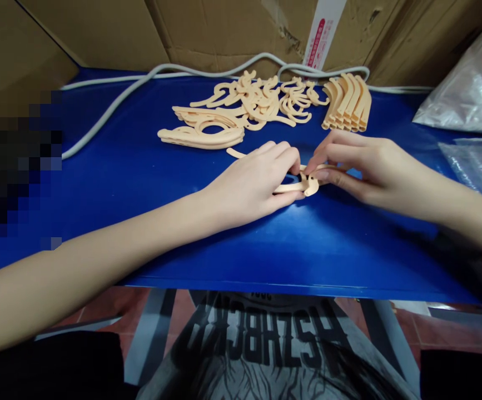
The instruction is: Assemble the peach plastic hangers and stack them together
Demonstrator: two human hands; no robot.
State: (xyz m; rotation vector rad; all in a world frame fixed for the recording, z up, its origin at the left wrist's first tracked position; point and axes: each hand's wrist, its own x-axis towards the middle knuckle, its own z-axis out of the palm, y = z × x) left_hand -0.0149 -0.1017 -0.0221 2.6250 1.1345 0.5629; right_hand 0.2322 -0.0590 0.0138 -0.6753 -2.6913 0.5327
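Observation:
My left hand [261,180] is closed round a cream plastic piece [289,188] with a curved frame; one slim end pokes out to the left of the knuckles. At the piece's right end, near a small hooked part [312,185], the fingertips of my right hand [349,166] pinch a cream curved arm that is partly hidden by the fingers. Both hands rest low over the blue table [224,261]. Behind them lie a loose heap of cream hooks and curved parts [261,103] and a stack of flat cream frames [201,137].
A neat stack of cream curved arms [348,104] stands at the back right. A grey cable [119,100] runs along the cardboard boxes [224,33] behind. Clear plastic bags [470,89] lie at the right. The table's front edge is near my body.

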